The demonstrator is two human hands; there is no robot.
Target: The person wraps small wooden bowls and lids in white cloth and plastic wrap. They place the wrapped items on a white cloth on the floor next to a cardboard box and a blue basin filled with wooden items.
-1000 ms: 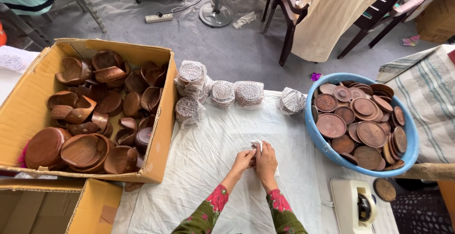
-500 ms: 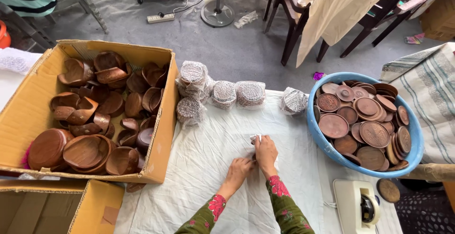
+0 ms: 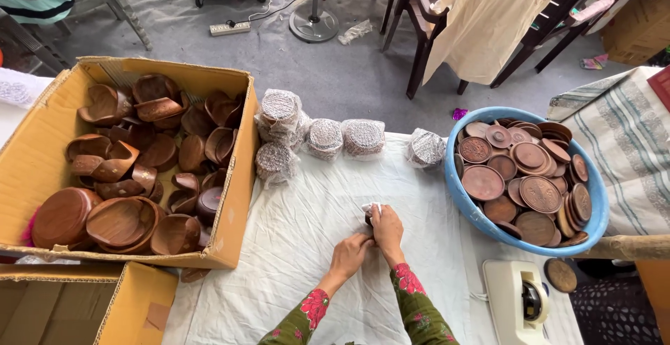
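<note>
1. Small dark object (image 3: pixel 370 212), partly covered in clear wrap, sits on the white cloth (image 3: pixel 314 219) about where it was half a second earlier; both hands have stayed pressed together over it, with only the camera view shifting slightly.
2. Right hand (image 3: pixel 388 228) is curled over the object, its fingers closed around the near side, so only the far edge and a scrap of wrap show past the fingertips.
3. Left hand (image 3: pixel 351 253) lies just behind and to the left, fingers bent and touching the right hand; whether it grips the object itself cannot be told.
4. Both forearms wear green sleeves with red flowers and come in from the bottom edge of the view.
5. Cardboard box (image 3: pixel 230 205) at left holds a jumble of brown wooden bowls (image 3: pixel 122 221) and scoop-shaped dishes.
6. Blue basin (image 3: pixel 594 209) at right is heaped with flat round wooden lids (image 3: pixel 530 188), some carved.
7. Wrapped bundles (image 3: pixel 324 137) in clear film stand in a row along the far edge of the cloth, between box and basin, well apart from the hands.
8. Tape dispenser (image 3: pixel 520 303), cream coloured, rests near the right forearm, below the basin.
</note>
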